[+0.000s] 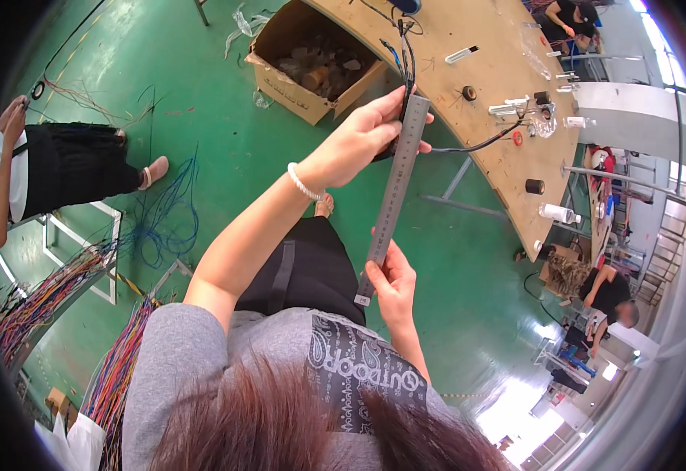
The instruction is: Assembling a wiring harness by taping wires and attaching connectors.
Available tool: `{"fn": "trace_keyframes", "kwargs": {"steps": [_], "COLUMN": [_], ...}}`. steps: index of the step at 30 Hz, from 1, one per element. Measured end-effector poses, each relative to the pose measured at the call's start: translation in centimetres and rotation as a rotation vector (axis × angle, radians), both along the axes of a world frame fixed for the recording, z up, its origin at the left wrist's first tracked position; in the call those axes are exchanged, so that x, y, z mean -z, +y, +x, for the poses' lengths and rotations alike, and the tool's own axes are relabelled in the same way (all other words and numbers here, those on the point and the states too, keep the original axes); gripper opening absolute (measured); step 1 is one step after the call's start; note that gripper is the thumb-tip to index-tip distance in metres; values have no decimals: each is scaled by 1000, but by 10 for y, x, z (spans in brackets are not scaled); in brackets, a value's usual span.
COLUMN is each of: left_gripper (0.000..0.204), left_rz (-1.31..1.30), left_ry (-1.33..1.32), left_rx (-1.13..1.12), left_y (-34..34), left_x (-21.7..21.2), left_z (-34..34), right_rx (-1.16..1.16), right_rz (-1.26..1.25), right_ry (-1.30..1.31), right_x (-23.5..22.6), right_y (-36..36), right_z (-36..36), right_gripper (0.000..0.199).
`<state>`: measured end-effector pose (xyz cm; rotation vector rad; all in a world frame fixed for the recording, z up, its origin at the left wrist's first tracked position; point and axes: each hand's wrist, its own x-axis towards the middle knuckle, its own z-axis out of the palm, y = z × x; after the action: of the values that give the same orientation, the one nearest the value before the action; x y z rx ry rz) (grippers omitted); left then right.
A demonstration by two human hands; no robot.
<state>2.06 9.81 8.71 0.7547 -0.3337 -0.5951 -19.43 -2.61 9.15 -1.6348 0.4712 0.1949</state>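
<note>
A long steel ruler runs slantwise in front of me, its far end at the edge of the wooden table. Near its lower end, my right hand pinches it with the thumb on its face. My left hand closes around a black wire harness beside the ruler's far end, and some fingertips show past the ruler's other side. Loose wire ends with dark and blue tips fan out beyond this hand. A black cable leads right from the hand over the table. The palm hides part of the harness.
The wooden table carries black tape rolls, a white bottle and small tools. An open cardboard box with scraps stands left of it. Another person is at far left, near colourful wire bundles. More people work at right.
</note>
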Motion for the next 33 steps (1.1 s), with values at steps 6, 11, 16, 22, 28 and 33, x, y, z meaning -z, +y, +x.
{"fn": "trace_keyframes", "kwargs": {"steps": [6,11,16,22,28,33], "left_gripper": [59,59,59,59,60,60], "left_rz": [105,110,111,88,108,127], "left_ry": [-96,-100,-116,-99,-87,-98], "left_rx": [-85,-144,-171,-156,-149,-157], "left_y": [-5,-8,-12,-13,-12,-12], "left_x": [-9,-15,-15,-18,-19,-19], "left_z": [-10,-15,-16,-14,-14,-13], "right_rx": [-57,-48,-44,-69,-45,-9], "right_rz": [-161,-161,-212,-248,-253,-224], "right_ry": [-12,5,-36,-111,-115,-123], "right_x": [4,5,7,7,5,1], "right_y": [-8,-10,-11,-10,-10,-7], "right_z": [-9,-8,-8,-9,-8,-10], "right_gripper": [48,48,47,46,46,46]}}
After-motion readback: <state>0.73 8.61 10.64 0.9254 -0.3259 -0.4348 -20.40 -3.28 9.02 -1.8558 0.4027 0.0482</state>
